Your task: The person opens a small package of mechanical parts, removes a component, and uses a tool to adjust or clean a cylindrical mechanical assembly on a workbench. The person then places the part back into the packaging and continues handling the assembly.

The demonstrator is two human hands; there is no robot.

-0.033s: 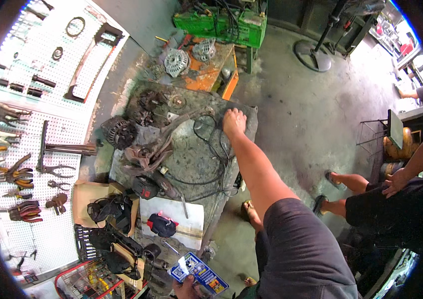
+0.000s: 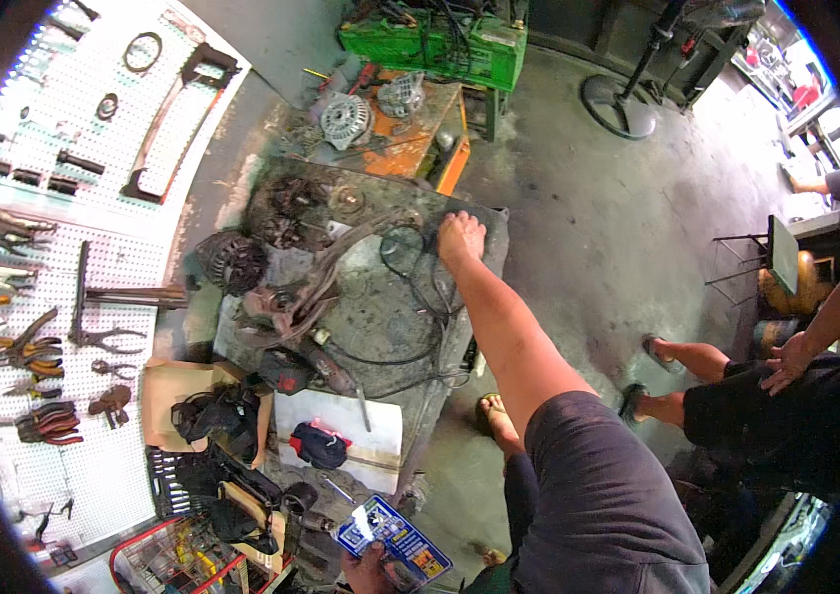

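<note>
Two hands at work: right hand (image 2: 462, 238) stretched out, palm down and fingers loosely spread on the black cables (image 2: 410, 259) at the far edge of the workbench (image 2: 380, 307), gripping nothing. Left hand (image 2: 368, 572) low by the near edge, closed round a blue packet (image 2: 392, 541).

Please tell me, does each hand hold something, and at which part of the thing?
The left hand holds a blue printed package, its fingers at the lower left corner. The right hand holds nothing; it rests flat on the far edge of the workbench, beside black cables.
</note>
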